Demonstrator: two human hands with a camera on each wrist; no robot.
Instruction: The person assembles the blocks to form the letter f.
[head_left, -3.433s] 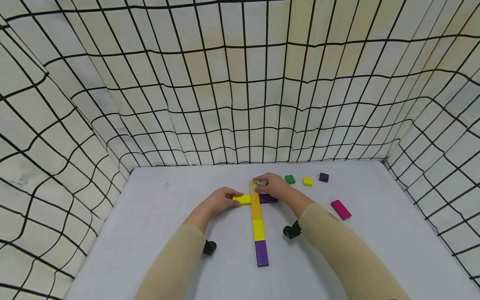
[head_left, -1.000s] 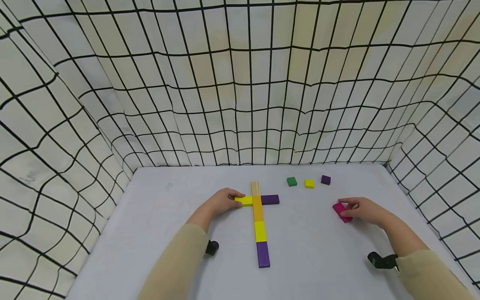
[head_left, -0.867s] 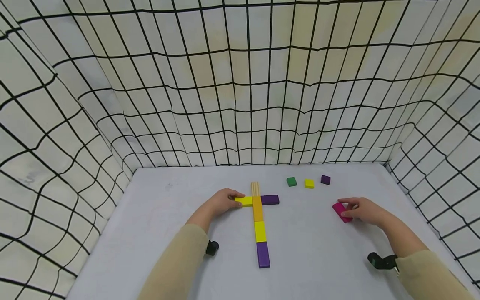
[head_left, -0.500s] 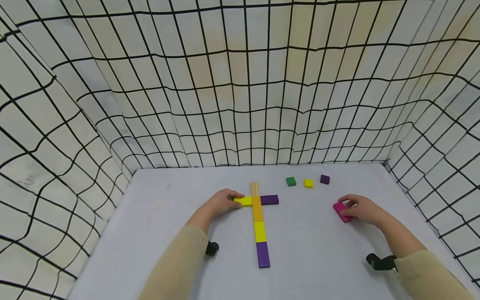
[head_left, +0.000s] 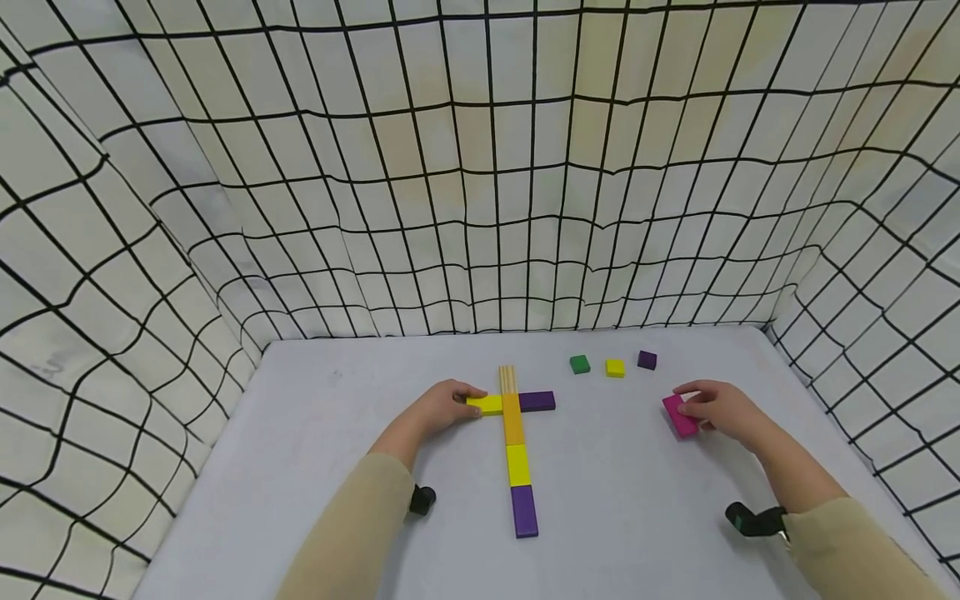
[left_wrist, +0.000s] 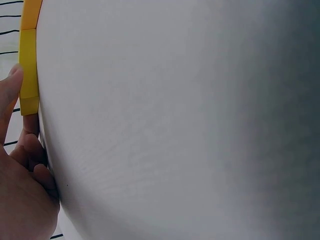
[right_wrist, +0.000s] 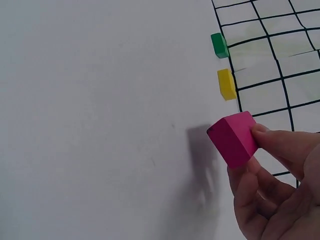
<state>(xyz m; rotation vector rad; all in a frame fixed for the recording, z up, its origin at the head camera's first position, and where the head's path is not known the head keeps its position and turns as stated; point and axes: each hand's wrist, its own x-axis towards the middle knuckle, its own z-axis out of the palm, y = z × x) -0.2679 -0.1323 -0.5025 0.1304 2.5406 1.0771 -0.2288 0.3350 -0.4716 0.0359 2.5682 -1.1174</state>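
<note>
1. So the right grip (head_left: 723, 412) is pinching the pink block (head_left: 679, 417) between thumb and fingers, narrow and full. The left grip (head_left: 444, 406) is doing much the same on the outer end of the yellow side block (head_left: 484, 406).
2. Biggest stuff: the netted backdrop (head_left: 472, 133) is filling the rear, and the white table (head_left: 622, 517) is carrying all the pieces.
3. Next, the cross, which I'm judging mostly laid out. The pale slatted piece (head_left: 507, 379), orange block (head_left: 513, 419), yellow spine block (head_left: 518, 465) and purple end block (head_left: 524, 512) are lining up in one strip. The yellow side block is sticking out left of the orange one, the dark purple block (head_left: 537, 401) right. Four other pieces are sitting outside it, so I'm counting those as what's left.
4. Pose: the left forearm (head_left: 395, 437) is slanting up and inward, hand low beside the cross. The right forearm (head_left: 795, 467) is angling in from the right, palm facing roughly left, fingers curling.
5. The pink block is sitting well right of the cross, seemingly tipping up off the table, though I'm not totally sure.
6. Tiniest: the small green block (head_left: 580, 364), small yellow block (head_left: 615, 368) and small purple block (head_left: 647, 360) are lying in a loose row near the back, untouched.
</note>
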